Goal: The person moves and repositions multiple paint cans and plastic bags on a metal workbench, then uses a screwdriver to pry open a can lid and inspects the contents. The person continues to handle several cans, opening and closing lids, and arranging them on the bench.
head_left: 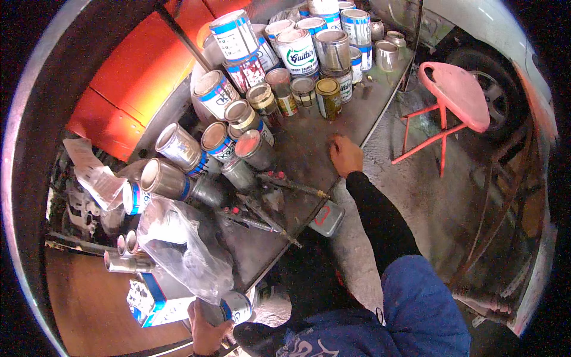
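Note:
At the bottom left, my left hand (206, 328) grips a paint can (238, 307) with a white and blue label, its grey lid side toward my fingers. My right hand (346, 156) is at the right edge of the dark worktable (303, 143), its fingers curled and nothing visible in them. Nearest to it is a small gold-brown can (329, 99). Several paint cans (253, 149) crowd the table, some stacked, many streaked with dried paint. Spray-gun-like tools with red knobs (291, 184) lie on the near part of the table.
A clear plastic bag (184, 244) covers the table's left end beside a white and blue box (157, 300). To the right stands a pink folding stool (455, 98) before a vehicle wheel (493, 89). A grey lidded container (328, 220) sits by the near edge. An orange panel (131, 83) rises behind.

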{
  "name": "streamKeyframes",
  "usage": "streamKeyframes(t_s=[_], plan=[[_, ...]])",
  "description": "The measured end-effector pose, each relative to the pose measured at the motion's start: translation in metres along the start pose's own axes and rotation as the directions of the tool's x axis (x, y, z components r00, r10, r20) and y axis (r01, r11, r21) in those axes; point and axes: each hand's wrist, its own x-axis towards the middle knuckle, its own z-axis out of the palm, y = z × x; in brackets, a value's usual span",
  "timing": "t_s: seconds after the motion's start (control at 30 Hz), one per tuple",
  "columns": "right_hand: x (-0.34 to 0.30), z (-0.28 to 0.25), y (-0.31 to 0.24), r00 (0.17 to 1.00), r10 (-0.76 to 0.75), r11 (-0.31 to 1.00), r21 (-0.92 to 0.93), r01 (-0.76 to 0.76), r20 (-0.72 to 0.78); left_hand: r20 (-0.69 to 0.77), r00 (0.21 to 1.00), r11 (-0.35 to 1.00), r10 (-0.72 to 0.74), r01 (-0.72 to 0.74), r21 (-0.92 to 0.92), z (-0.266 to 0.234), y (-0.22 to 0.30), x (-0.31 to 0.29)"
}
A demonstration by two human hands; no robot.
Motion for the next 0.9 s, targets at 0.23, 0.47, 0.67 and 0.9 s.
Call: streamKeyframes(t_s=[0.23, 0.47, 0.67, 0.9], plan=[[0.000, -0.006, -0.007, 1.000, 0.001, 0.999, -0.046, -0.002, -0.021, -0.001, 1.000, 0.999, 0.005, -0.005, -0.048, -0.003, 0.007, -0.001], [-0.002, -0.005, -0.005, 1.000, -0.001, 1.000, -0.018, 0.001, -0.029, 0.093, 0.937, 0.912, 0.336, -0.348, 0.217, -0.007, -0.001, -0.002], [0.000, -0.006, -0.005, 0.998, -0.028, 0.999, -0.043, 0.025, -0.059, 0.000, 1.000, 0.996, -0.007, 0.007, -0.084, -0.001, 0.000, -0.001], [-0.002, 0.003, 0.000, 0.998, -0.024, 1.000, 0.009, 0.025, -0.062, 0.011, 0.999, 0.998, -0.048, 0.048, 0.028, 0.004, -0.019, 0.004]])
